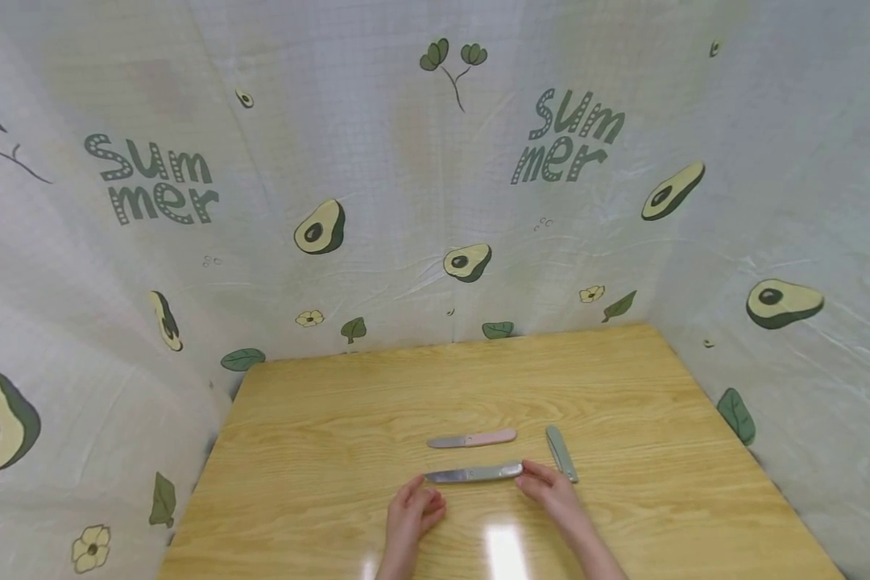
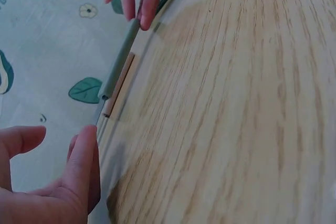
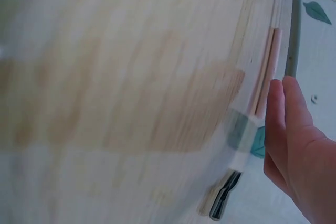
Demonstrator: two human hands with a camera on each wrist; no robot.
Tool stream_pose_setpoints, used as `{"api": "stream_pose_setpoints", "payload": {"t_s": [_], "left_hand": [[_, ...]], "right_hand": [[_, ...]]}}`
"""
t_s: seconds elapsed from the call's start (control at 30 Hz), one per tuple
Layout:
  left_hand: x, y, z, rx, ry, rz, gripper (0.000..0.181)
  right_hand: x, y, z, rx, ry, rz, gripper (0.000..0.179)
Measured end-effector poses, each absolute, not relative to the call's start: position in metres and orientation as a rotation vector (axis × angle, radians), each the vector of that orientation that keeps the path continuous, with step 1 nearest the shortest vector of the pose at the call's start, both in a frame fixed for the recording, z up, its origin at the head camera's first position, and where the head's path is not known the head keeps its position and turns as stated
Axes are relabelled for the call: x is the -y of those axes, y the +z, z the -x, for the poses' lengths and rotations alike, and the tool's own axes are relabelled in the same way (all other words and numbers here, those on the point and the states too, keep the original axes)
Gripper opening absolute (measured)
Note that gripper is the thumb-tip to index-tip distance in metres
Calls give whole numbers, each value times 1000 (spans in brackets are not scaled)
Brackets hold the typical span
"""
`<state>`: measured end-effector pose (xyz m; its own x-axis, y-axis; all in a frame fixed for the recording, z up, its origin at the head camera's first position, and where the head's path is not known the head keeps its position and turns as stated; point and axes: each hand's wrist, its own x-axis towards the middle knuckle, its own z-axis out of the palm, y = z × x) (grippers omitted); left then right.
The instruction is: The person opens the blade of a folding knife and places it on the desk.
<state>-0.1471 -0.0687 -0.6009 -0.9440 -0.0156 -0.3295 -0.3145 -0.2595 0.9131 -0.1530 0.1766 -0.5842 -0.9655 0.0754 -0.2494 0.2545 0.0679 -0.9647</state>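
Note:
An unfolded folding knife point(image 1: 478, 474) with a grey-green handle lies crosswise between both hands, its blade to the left. My right hand point(image 1: 551, 491) pinches the end of its handle. At the blade's tip is my left hand point(image 1: 415, 515); in the left wrist view its fingertips point(image 2: 86, 135) meet the tip while the thumb stands apart. Both wrist views show the knife's handle point(image 3: 294, 35) raised off the table. Behind it rests a pink-handled folding knife point(image 1: 489, 437), blade out. A green folding knife point(image 1: 561, 453), folded, lies just beyond my right hand.
The wooden table point(image 1: 319, 419) reaches back to a hanging cloth point(image 1: 391, 145) printed with avocados, leaves and lettering. More of this cloth encloses the left and right sides. A bright reflection shows on the tabletop near the front.

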Motion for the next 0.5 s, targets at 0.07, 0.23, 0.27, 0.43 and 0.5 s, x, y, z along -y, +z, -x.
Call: {"api": "stream_pose_setpoints", "payload": {"t_s": [0.07,0.23,0.27,0.43,0.5], "left_hand": [[68,-602,148,-1778,2306,398,65],[68,-603,150,-1766,2278,365,68],[68,-603,150,-1766,2272,364,69],[68,-602,150,-1771,2246,361,68],[69,-602,149,-1775,2241,354,68]], "right_hand": [[-177,-585,153,-2198,-2006,-352,51],[-178,-585,152,-2236,-1969,-355,54],[-178,-585,152,-2244,-1965,-359,55],[-179,-585,152,-2252,-1953,-360,57],[-179,-586,152,-2244,-1956,-352,57]]}}
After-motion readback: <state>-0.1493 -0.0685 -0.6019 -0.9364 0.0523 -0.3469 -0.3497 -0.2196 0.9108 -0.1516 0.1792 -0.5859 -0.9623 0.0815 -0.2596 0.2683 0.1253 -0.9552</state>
